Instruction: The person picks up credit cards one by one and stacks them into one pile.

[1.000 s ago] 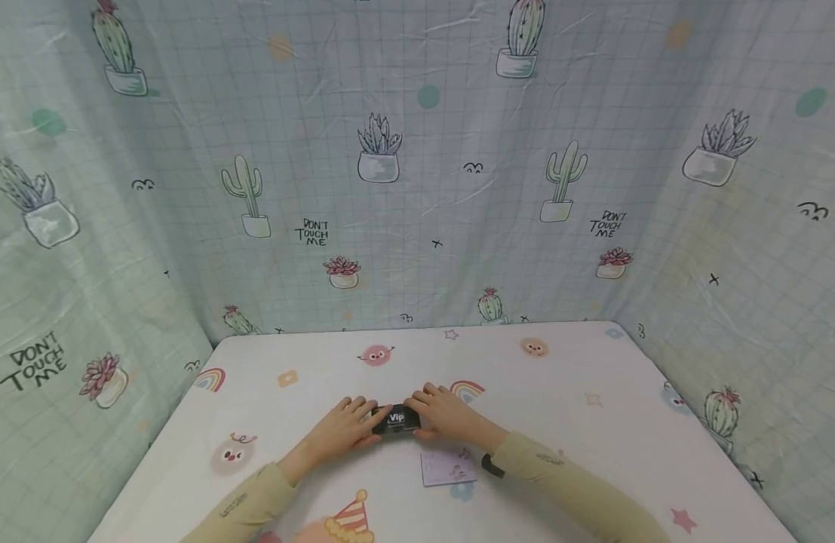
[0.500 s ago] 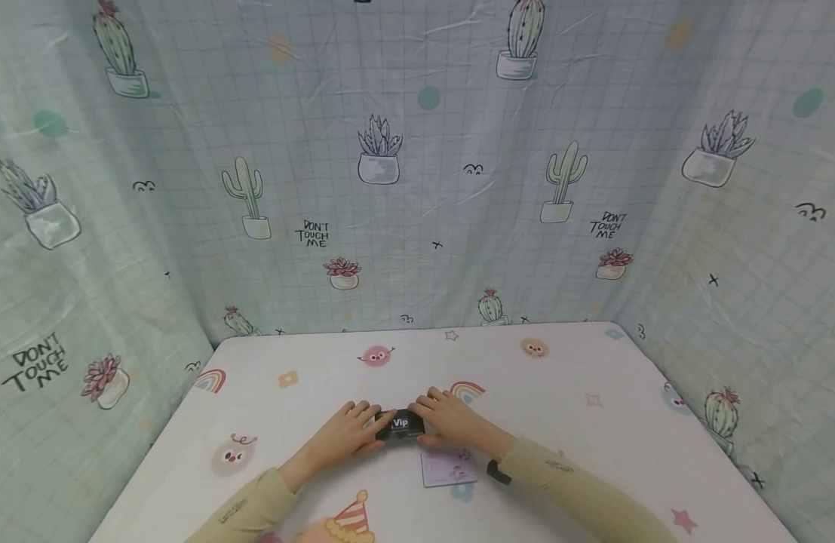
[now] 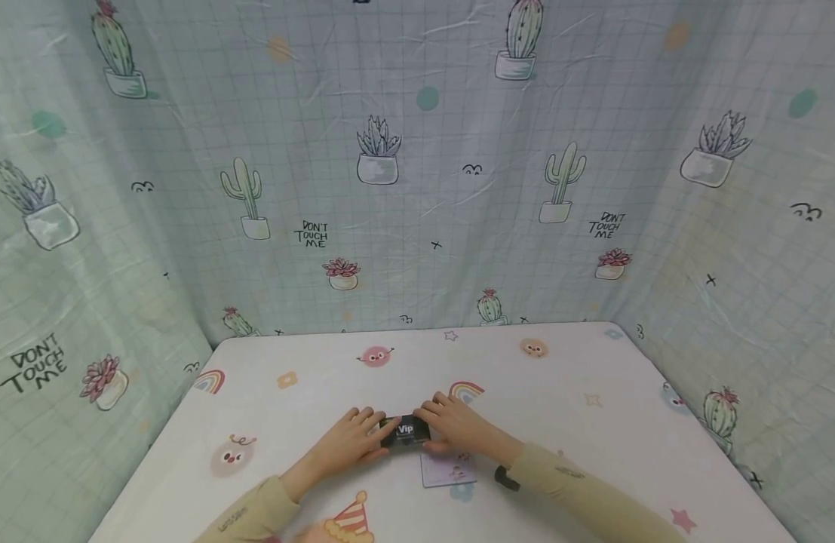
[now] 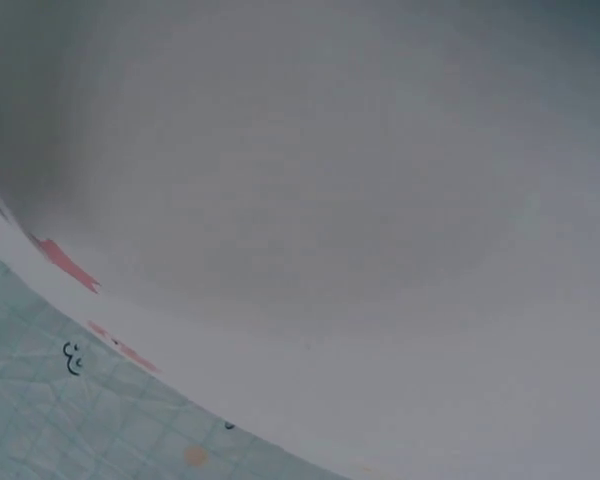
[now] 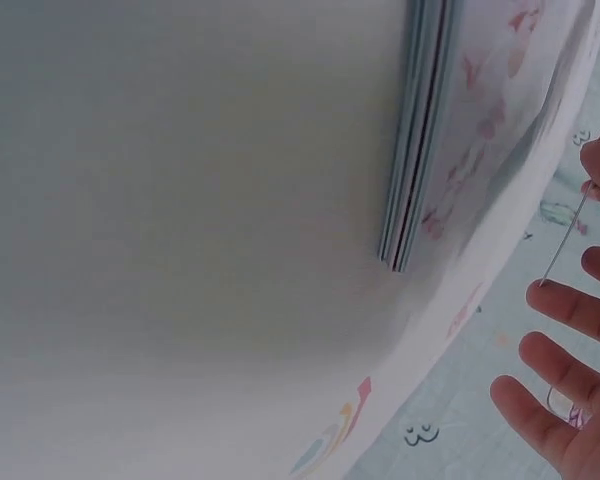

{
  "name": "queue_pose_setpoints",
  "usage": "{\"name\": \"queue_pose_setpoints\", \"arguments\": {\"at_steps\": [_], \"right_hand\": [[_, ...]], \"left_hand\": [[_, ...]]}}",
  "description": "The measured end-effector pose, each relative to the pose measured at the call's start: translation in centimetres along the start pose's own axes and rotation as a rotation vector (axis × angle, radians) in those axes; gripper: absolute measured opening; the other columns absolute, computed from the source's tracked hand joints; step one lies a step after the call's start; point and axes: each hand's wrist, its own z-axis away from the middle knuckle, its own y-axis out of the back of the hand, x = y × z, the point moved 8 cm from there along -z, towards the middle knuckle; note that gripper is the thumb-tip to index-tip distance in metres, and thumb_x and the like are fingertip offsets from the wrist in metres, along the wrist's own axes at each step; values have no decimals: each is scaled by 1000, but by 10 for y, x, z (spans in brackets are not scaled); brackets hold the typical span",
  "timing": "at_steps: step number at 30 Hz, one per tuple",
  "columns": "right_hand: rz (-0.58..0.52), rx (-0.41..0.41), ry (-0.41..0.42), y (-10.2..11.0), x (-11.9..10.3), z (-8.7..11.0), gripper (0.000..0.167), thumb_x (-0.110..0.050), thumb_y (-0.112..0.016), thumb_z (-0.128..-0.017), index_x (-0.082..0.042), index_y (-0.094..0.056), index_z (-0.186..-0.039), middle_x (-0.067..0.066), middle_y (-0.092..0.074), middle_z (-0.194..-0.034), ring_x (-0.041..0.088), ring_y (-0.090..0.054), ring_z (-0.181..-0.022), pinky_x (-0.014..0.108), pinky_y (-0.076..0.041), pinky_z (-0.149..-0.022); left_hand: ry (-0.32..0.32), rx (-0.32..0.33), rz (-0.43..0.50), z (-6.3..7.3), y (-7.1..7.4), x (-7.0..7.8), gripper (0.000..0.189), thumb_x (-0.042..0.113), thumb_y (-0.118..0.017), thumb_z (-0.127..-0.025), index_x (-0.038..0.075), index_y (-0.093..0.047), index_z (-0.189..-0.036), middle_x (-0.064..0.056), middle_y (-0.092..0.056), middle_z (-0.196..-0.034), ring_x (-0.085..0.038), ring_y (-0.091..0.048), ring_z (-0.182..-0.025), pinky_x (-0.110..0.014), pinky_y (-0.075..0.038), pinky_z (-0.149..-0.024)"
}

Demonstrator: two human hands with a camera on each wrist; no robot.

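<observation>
A black card [image 3: 406, 431] printed "Vip" is held up between both hands in the head view. My left hand [image 3: 349, 441] pinches its left end, with one digit across the front. My right hand [image 3: 458, 430] grips the right end. The right wrist view catches the card edge-on as a thin line, beside the spread fingers [image 5: 570, 325]. Just below the card lies a pinkish-lilac card holder or booklet [image 3: 451, 475], partly covered by the right hand. Seen from the right wrist, that booklet [image 5: 417, 150] shows several stacked layers. The left wrist view shows no clear hand.
The white table [image 3: 560, 392] bears printed rainbows, stars and faces. Cactus-patterned curtains [image 3: 424, 211] enclose it at the back and both sides. A small black piece [image 3: 506, 478] sits at the right sleeve's underside.
Both hands have shifted slightly right and nearer to me with the black card. The right hand now overlaps more of the pinkish booklet, which has stayed put.
</observation>
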Motion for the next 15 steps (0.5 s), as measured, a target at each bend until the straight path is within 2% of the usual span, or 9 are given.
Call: {"name": "queue_pose_setpoints", "arguments": {"at_steps": [9,15], "right_hand": [[-9,-5,5,1,-2,11,50,-49,-54,-81,-20,-47,-122,-7,-56,-109,10,-44,-94,28,-44,-81],[-27,-10,-11,2,-1,16,51,-48,-55,-80,-20,-46,-122,-7,-56,-109,10,-44,-94,29,-45,-81]], "left_hand": [[-1,10,18,-2,3,9,56,46,-54,-83,21,-43,-132,0,-56,-107,-15,-51,-92,-32,-43,-75],[-11,5,13,-4,5,13,57,47,-51,-84,21,-41,-133,1,-55,-108,-15,-51,-94,-31,-43,-77]]}}
